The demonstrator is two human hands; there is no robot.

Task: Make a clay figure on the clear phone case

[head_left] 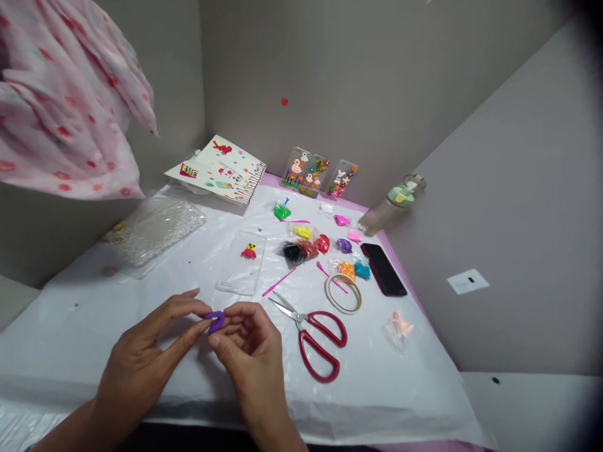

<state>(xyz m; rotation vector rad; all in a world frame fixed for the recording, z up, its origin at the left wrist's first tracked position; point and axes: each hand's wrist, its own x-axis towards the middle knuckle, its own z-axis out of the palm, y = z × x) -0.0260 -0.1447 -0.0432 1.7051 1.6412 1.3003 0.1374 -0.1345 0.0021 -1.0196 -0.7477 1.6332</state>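
Note:
Between my two hands, just above the table's near part, a strip of purple clay [217, 322] is bent into a curved U shape. My left hand [149, 351] pinches one end of it between thumb and fingertips. Thumb and curled fingers of my right hand [252, 351] grip the other side. Beyond them lies a clear phone case [230, 267] with a small red and yellow clay figure [249, 251] on it. Red-handled scissors [306, 329] rest, blades apart, to the right of my right hand. A pink modelling tool [279, 282] lies between case and scissors.
Several bags of coloured clay, such as green clay [282, 210] and orange clay [347, 270], lie mid-table. Nearby are a tape roll [358, 295], a phone [384, 270] and a bottle [389, 207]. Decorated cases [296, 168] lean at the wall. A notebook [223, 169] stands back left.

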